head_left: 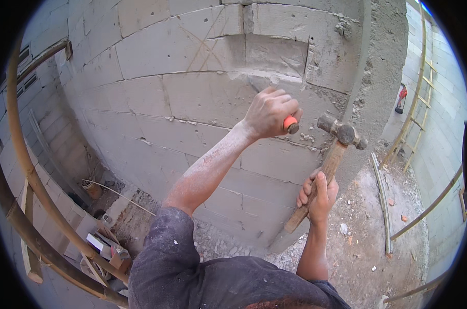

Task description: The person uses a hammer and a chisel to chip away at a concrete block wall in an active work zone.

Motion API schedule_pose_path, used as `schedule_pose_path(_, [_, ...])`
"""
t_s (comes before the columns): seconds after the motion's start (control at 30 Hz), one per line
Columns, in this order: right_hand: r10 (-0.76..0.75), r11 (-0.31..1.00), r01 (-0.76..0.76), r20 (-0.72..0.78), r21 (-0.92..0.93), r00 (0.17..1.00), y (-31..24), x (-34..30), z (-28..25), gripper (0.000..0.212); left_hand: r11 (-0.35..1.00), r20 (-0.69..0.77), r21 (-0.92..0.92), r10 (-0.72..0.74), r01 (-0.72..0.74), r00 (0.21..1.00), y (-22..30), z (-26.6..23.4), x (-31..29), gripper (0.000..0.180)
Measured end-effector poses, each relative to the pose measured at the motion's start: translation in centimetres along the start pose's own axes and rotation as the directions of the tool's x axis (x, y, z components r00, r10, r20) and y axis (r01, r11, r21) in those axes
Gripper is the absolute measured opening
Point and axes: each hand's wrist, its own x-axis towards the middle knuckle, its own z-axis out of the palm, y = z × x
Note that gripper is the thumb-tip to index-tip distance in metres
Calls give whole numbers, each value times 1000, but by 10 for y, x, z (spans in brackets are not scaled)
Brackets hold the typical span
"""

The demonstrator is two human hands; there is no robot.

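Observation:
My left hand [272, 112] is closed round a chisel [290, 123]. Its orange grip and metal butt stick out on the right of the fist, and its thin blade points up and left at the block wall [202, 95]. The blade lies by the lower edge of a shallow recess [276, 55] cut into the blocks; whether the tip touches is unclear. Lower and to the right, my right hand [318, 198] grips a hammer [335, 155] by its wooden handle. The steel head is up, a little right of the chisel's butt and apart from it.
A rough mortared column [383, 62] ends the wall on the right. Bamboo poles [35, 180] curve along the left. A bamboo ladder [421, 103] leans at the far right, with a red tool [401, 99] nearby. Timber [381, 206] and rubble lie on the ground below.

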Motion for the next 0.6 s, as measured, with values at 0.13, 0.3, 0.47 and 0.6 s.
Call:
schedule_pose_path(0.13, [47,996,-51,-50,-80,998,16,-36,-25,30,892,-5,-268,-379,364,925,59,-33,-63,35])
schedule_pose_path(0.3, [213,949,-254,-212,-187,954,59,-78,-33,28,160,531,-110,-825,981,194,72,-34,-198,41])
schedule_pose_path(0.47, [256,893,-380,-422,-242,870,102,-114,-21,27,-251,752,341,-506,906,-423,93,-38,-360,34])
schedule_pose_path(0.6, [266,867,-456,-588,-201,764,156,-124,4,29,-72,909,333,-239,940,-340,101,-75,-478,24])
